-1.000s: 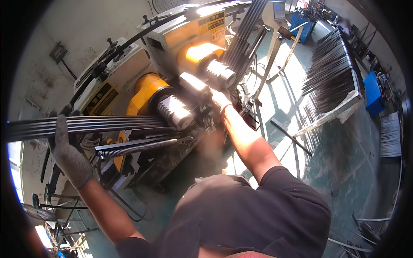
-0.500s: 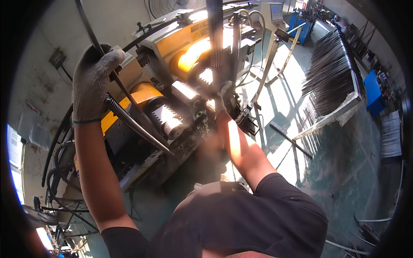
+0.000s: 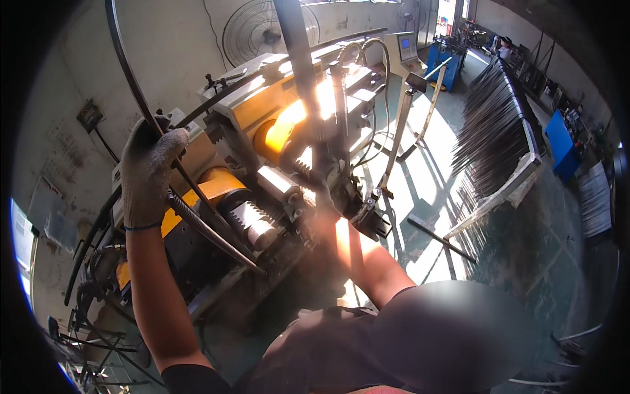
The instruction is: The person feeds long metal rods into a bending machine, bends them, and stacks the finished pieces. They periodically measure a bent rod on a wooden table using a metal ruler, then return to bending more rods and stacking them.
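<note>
My left hand (image 3: 146, 172), in a grey knit glove, is closed around a thin dark curved rod (image 3: 121, 62) that rises past the top edge and slants down toward the machine's base. My right hand (image 3: 323, 196), washed out by glare, sits against the yellow machine (image 3: 289, 121) at the foot of a thick dark bundle of rods (image 3: 296, 59) standing almost upright. It seems to grip that bundle. Ribbed steel rollers (image 3: 252, 222) lie just left of my right hand.
A rack filled with long dark rods (image 3: 495, 128) stands at the right. A control panel on a post (image 3: 407, 49) is behind the machine, with a round fan (image 3: 262, 29) on the wall. Blue cabinets (image 3: 558, 141) line the far right. A loose bar (image 3: 440, 240) lies on the floor.
The rods lay level across the machine a second ago and now stand nearly upright. My left hand rose from low left to shoulder height; my right hand stayed at the machine.
</note>
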Tool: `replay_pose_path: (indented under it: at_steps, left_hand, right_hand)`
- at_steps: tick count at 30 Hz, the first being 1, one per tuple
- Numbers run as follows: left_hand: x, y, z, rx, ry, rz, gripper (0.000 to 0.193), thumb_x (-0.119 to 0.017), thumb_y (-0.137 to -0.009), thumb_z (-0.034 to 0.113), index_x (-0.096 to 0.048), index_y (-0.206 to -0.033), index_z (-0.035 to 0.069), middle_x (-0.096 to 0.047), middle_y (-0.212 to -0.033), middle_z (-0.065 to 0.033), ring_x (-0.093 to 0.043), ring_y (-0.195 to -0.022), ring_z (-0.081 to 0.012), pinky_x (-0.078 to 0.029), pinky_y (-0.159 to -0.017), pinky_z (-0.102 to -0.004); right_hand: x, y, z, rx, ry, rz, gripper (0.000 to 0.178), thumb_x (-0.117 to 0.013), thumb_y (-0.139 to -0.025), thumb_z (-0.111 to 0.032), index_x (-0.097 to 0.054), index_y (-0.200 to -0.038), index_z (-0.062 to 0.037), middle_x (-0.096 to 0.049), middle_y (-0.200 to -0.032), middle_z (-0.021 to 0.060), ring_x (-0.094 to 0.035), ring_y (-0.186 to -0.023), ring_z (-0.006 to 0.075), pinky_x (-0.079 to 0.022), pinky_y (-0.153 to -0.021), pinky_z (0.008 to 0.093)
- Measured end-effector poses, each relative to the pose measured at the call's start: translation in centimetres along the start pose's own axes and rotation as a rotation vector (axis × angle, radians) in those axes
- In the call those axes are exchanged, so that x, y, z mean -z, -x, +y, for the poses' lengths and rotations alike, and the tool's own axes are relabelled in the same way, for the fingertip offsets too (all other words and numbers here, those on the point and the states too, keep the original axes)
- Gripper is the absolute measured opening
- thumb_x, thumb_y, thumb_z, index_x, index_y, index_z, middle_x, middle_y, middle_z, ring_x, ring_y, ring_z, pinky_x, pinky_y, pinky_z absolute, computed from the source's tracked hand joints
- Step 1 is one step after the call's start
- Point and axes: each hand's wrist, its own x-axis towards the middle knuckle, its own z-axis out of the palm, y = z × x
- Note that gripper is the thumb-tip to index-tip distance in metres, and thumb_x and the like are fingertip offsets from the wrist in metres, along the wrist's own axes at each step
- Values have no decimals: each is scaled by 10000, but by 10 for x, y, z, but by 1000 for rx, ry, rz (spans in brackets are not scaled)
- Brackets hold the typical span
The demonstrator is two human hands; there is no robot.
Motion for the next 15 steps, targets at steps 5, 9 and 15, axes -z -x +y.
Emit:
replay_pose_path:
  at_steps: [5,9,15]
  left_hand:
    - [-2,0,-4,27,20,15,312,-778,-882,298,-684,-1042,48,-632,-864,-15,-602,-797,-120,-504,-752,-295]
    - [-2,0,-2,25,14,21,321,-778,-881,301,-681,-1041,40,-638,-860,-23,-608,-796,-127,-507,-752,-302]
    - [-4,2,10,35,-26,29,355,-778,-875,298,-673,-1061,14,-639,-861,-36,-612,-804,-142,-512,-764,-309]
  right_hand:
    - [1,-3,7,2,45,-24,273,-722,-916,-59,-701,-1187,-26,-718,-1027,76,-695,-867,181,-566,-753,327]
    - [4,-8,12,9,70,-43,272,-718,-918,-63,-700,-1185,-21,-719,-1029,82,-698,-873,184,-568,-756,329]
    - [8,-13,21,24,107,-73,270,-712,-920,-69,-699,-1184,-12,-721,-1034,91,-702,-882,189,-572,-762,332]
